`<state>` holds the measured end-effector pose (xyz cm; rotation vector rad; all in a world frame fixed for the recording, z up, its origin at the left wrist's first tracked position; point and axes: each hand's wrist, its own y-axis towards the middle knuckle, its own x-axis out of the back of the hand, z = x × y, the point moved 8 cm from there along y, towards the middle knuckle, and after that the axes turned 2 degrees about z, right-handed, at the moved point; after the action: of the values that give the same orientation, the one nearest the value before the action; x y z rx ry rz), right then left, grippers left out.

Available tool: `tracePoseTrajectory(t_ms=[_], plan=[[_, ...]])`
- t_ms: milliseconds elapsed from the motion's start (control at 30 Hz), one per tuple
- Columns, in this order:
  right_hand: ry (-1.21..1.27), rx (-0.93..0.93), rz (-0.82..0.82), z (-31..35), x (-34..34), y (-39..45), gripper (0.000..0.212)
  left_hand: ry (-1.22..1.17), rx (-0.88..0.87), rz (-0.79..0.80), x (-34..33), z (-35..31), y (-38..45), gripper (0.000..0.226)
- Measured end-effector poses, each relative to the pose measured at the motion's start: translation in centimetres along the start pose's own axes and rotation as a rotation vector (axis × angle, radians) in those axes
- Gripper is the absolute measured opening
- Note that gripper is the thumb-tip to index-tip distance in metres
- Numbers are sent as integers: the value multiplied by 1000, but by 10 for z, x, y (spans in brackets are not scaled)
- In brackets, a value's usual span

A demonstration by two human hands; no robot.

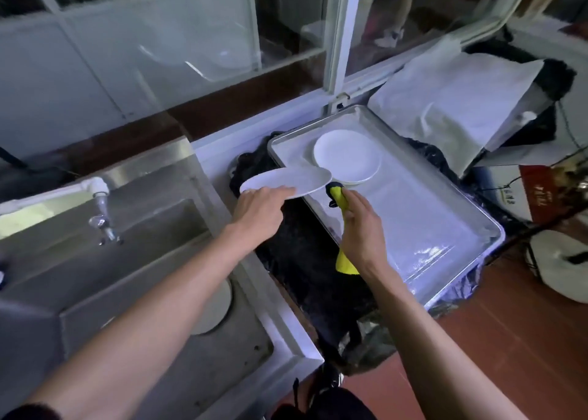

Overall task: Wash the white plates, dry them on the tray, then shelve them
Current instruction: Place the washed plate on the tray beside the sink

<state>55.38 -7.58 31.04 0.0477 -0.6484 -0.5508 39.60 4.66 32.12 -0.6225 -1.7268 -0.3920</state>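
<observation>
I have my left hand (pixel 259 208) gripping a white plate (pixel 286 182) by its near rim, fingers on top, holding it almost level in the air above the tray's left edge. My right hand (pixel 359 225) is closed round a yellow cloth (pixel 339 197); its dark bunched tip pokes out just under the raised plate's right end, and a yellow tail hangs below my wrist. On the metal tray (pixel 445 228), toward its far left corner, I see a stack of white plates (pixel 346 160) lying flat (how many I cannot tell), and the held plate's far edge overlaps the stack in my view. The tray sits on black plastic sheeting (pixel 299 254) right of the steel sink (pixel 133 260). One more plate (pixel 216 308) lies in the sink by its right wall, partly behind my left forearm. A tap (pixel 101 209) stands at the sink's far left corner.
</observation>
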Motion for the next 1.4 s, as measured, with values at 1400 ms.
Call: tracePoseTrajectory(t_ms=[1400], plan=[[79,-156,27,-187,65,83,31,398,-36,404,-182,-112,207,85]])
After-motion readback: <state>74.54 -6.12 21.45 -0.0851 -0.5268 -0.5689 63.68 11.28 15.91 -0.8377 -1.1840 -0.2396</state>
